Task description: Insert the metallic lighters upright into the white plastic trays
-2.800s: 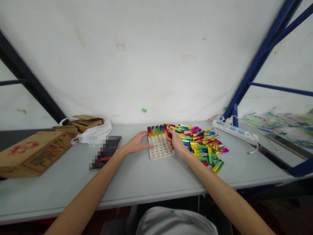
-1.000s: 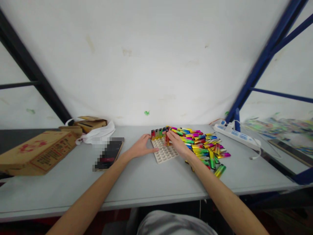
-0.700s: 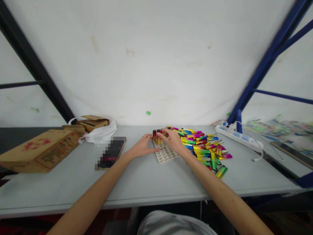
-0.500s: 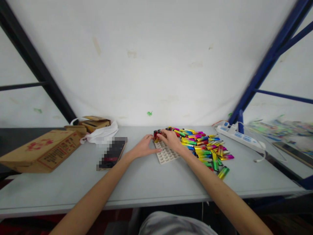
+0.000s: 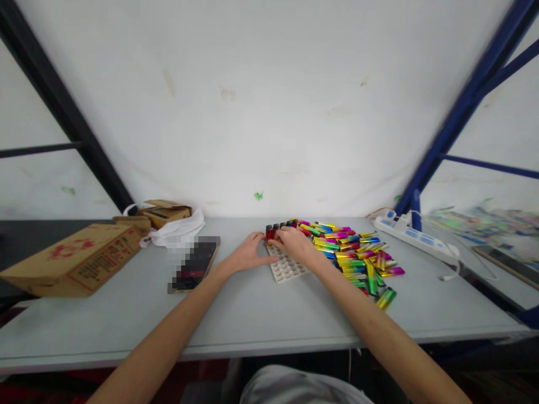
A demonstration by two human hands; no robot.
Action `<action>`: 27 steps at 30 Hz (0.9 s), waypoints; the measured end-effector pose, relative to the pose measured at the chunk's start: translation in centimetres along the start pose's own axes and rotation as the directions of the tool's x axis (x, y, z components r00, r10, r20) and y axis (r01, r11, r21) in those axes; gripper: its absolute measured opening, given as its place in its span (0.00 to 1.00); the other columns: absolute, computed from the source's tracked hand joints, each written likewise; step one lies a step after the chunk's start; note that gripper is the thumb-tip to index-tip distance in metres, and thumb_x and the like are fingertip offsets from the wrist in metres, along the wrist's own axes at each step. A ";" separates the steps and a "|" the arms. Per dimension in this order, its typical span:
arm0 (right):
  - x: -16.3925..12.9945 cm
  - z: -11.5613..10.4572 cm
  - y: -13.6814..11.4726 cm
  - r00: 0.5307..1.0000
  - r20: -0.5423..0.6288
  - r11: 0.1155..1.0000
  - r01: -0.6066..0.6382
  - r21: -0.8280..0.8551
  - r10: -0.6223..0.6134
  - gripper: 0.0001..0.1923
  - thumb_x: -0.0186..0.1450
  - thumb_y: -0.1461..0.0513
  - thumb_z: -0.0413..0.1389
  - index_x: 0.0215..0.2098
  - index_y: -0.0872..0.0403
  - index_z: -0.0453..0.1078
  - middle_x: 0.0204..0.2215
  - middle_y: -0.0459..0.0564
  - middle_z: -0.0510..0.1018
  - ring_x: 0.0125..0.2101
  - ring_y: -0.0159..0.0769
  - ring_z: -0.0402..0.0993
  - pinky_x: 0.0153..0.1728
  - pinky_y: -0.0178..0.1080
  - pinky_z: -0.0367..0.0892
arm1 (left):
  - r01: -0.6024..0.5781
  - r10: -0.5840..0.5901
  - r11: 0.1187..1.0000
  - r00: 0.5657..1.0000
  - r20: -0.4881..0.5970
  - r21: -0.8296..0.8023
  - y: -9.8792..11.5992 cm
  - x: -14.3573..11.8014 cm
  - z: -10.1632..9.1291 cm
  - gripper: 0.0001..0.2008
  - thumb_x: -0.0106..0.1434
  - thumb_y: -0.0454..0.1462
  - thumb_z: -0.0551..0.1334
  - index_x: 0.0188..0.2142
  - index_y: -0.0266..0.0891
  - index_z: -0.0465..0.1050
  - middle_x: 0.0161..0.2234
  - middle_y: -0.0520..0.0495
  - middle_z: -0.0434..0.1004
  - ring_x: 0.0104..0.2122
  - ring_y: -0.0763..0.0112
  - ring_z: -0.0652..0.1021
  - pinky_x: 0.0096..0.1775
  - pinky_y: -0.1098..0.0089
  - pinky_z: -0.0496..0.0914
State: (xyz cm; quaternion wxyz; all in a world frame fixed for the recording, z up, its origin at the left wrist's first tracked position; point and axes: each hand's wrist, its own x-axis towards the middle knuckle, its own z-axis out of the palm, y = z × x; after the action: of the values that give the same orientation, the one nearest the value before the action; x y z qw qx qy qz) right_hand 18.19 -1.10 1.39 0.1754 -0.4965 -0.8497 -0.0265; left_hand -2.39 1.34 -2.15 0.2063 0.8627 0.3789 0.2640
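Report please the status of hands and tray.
Left hand spread at left edge of white tray; right hand over its far part, grip hidden. Upright lighters along far edge, near holes empty. Loose lighters piled right.

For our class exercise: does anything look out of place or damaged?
No obvious damage shows. The shiny, multicoloured metallic lighters lie jumbled right of the white rectangular holed tray, unlike the upright row at its far edge.
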 end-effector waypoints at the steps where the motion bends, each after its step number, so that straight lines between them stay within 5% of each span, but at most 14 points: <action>1: -0.4 -0.2 0.3 1.000 -0.002 1.000 -0.010 0.018 0.010 0.17 0.75 0.55 0.54 0.40 0.59 0.78 0.38 0.59 0.81 0.40 0.43 0.77 0.43 0.40 0.67 | 0.006 -0.006 1.000 1.000 -0.001 -0.003 0.0 0.0 0.0 0.38 0.54 0.61 0.70 0.54 0.38 0.73 0.55 0.36 0.73 0.57 0.49 0.74 0.62 0.53 0.66; 10: -6.5 -2.2 4.9 0.993 0.086 0.985 0.067 0.161 -0.082 0.14 0.69 0.58 0.62 0.51 0.56 0.79 0.49 0.59 0.79 0.48 0.45 0.77 0.53 0.44 0.68 | 0.045 -0.046 0.999 0.999 -0.009 -0.019 0.4 0.1 -0.2 0.38 0.52 0.60 0.71 0.54 0.39 0.73 0.54 0.36 0.74 0.56 0.47 0.74 0.62 0.51 0.66; 21: -5.9 -2.1 2.4 0.992 0.117 0.986 -0.072 0.148 0.055 0.11 0.68 0.60 0.63 0.45 0.58 0.81 0.43 0.59 0.81 0.45 0.44 0.77 0.49 0.40 0.68 | 0.045 -0.044 0.998 0.998 -0.037 0.044 0.3 -0.2 -1.4 0.38 0.54 0.61 0.69 0.55 0.39 0.72 0.55 0.38 0.74 0.56 0.48 0.75 0.61 0.52 0.67; 24: -5.9 -1.8 2.0 0.988 0.123 0.982 -0.115 0.149 0.098 0.11 0.68 0.59 0.64 0.43 0.58 0.81 0.41 0.59 0.80 0.41 0.41 0.76 0.45 0.38 0.67 | 0.034 -0.028 0.997 0.995 -0.096 0.066 0.4 -0.7 -2.8 0.31 0.55 0.61 0.68 0.47 0.40 0.75 0.47 0.41 0.77 0.48 0.54 0.78 0.53 0.56 0.73; 27: -5.8 -1.2 1.8 0.988 0.095 0.981 -0.133 0.138 0.121 0.11 0.67 0.58 0.65 0.41 0.58 0.81 0.39 0.58 0.80 0.40 0.42 0.76 0.43 0.38 0.66 | 0.016 -0.016 1.000 0.999 0.034 -0.008 0.8 -1.1 -3.6 0.22 0.61 0.57 0.65 0.40 0.41 0.78 0.34 0.48 0.79 0.35 0.64 0.78 0.40 0.66 0.74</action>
State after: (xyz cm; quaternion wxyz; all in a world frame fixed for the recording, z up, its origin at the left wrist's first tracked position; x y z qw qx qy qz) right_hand 22.63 -5.29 0.36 0.1756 -0.5366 -0.8226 0.0675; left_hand -4.78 0.56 0.81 0.2183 0.8632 0.3810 0.2490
